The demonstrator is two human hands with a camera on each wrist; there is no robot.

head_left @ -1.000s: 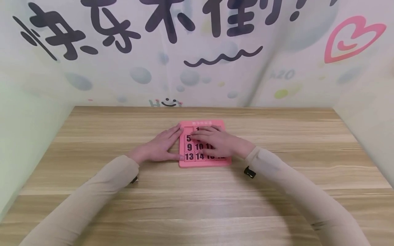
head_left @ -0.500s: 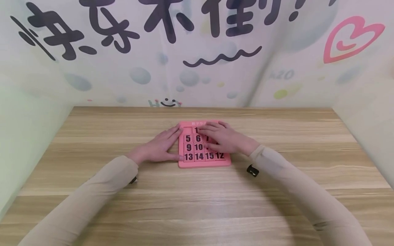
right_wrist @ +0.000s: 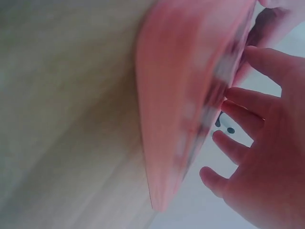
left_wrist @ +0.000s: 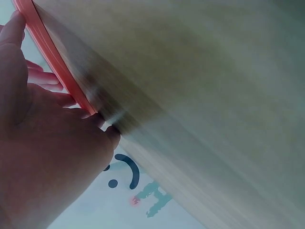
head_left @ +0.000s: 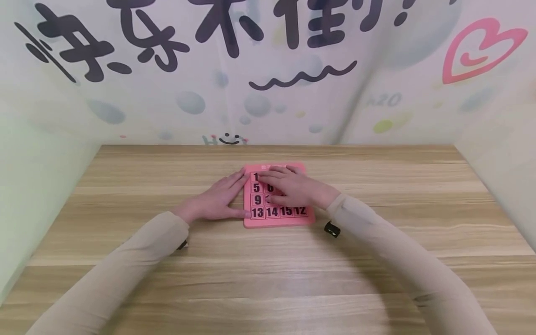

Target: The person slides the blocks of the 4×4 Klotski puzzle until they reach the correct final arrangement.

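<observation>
A pink number slide puzzle [head_left: 278, 223] lies flat on the wooden table. Its left column reads 1, 5, 9, 13 from the top, and the bottom row reads 13, 14, 15, 12. My left hand [head_left: 215, 197] rests along the frame's left side, thumb at the lower corner and straight fingers at the upper one. Over the upper tiles spreads my right hand [head_left: 295, 188], fingertips at the tile numbered 1 [head_left: 255, 177] in the top left corner. This hand hides most of the tiles at the upper right. In the right wrist view its fingers [right_wrist: 233, 145] reach onto the puzzle's face.
The wooden table [head_left: 268, 279] extends around the puzzle and ends at a printed white wall [head_left: 259, 121] behind it. Pale side walls stand left and right. A black wrist device [head_left: 332, 229] shows under the right sleeve.
The 1 tile has slid left into the top left gap. My right hand first shifted right, then came back left with its fingertips over that tile. The left hand stays put.
</observation>
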